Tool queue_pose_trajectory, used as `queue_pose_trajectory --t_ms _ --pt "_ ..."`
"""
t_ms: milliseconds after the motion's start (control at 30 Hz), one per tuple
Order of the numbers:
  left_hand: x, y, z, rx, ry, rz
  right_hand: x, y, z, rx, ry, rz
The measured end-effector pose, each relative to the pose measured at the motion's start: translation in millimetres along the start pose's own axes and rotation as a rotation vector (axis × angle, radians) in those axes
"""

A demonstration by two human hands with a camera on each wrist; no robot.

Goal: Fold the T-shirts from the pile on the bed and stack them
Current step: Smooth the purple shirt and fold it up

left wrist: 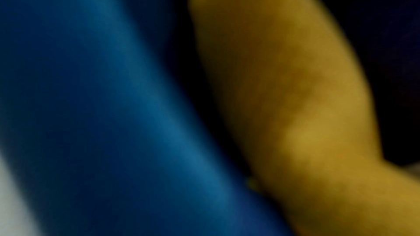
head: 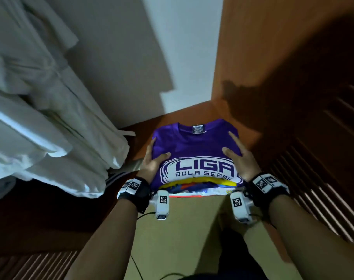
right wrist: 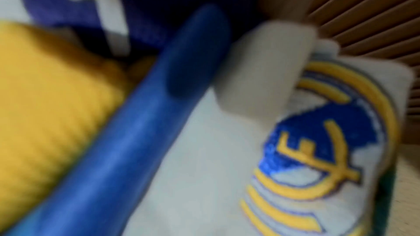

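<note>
While the fingers of the left hand (head: 152, 161) lay along the nine o'clock edge of the purple T-shirt (head: 194, 146), its thumb curled over onto the top face, so that hand gripped the side of the folded shirt; whether the fingers reached under the layers below I could not tell. At three o'clock the right hand (head: 240, 158) mirrored it, fingers extended flat along the cloth and thumb spread on top, pressing rather than pinching. Between them the purple shirt, collar label at twelve o'clock, sat squarely folded on a stack of folded shirts (head: 200, 188) (yellow, blue and white edges showed at six o'clock, and the right wrist view caught a white shirt with a crest (right wrist: 327, 141)). This stack rested on a wooden shelf (head: 192, 113) in a corner, white bedding (head: 50, 126) bunched at nine o'clock. Judging by this, several shirts were folded and stacked; no unfolded pile was in view, so what remained was unclear.
</note>
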State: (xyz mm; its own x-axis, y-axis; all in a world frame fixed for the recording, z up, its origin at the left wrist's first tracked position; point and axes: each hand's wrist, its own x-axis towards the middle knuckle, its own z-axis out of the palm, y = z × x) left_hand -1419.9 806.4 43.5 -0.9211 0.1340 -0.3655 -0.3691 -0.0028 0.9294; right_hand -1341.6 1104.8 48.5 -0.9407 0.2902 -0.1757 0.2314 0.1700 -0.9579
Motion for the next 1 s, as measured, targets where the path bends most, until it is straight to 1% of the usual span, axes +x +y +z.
queue_pose_trajectory --t_ms 100,200,300,433,600,767,833,900,1000 --pt "65 4 16 -0.022 0.097 -0.011 98 3 -2 -0.002 -0.13 -0.027" --pt "129 0 27 -0.046 0.149 -0.04 180 10 2 -0.023 -0.172 -0.038" --pt "195 -16 33 -0.087 0.206 -0.07 261 29 15 -0.047 -0.218 -0.021" --pt "286 -56 28 -0.106 0.254 -0.085 355 74 47 -0.085 -0.27 -0.032" --pt "395 -111 9 -0.097 0.295 -0.083 464 149 98 -0.103 -0.278 -0.046" --pt "488 -163 -16 0.0 0.304 -0.054 544 215 143 -0.076 -0.246 -0.013" --pt "515 -181 -24 0.031 0.307 -0.046 566 240 156 -0.093 -0.25 -0.014" --pt "536 -197 -30 0.065 0.297 -0.035 587 264 165 -0.112 -0.288 -0.014" --pt "558 -213 -36 0.102 0.314 -0.018 614 290 174 -0.052 -0.314 0.023"
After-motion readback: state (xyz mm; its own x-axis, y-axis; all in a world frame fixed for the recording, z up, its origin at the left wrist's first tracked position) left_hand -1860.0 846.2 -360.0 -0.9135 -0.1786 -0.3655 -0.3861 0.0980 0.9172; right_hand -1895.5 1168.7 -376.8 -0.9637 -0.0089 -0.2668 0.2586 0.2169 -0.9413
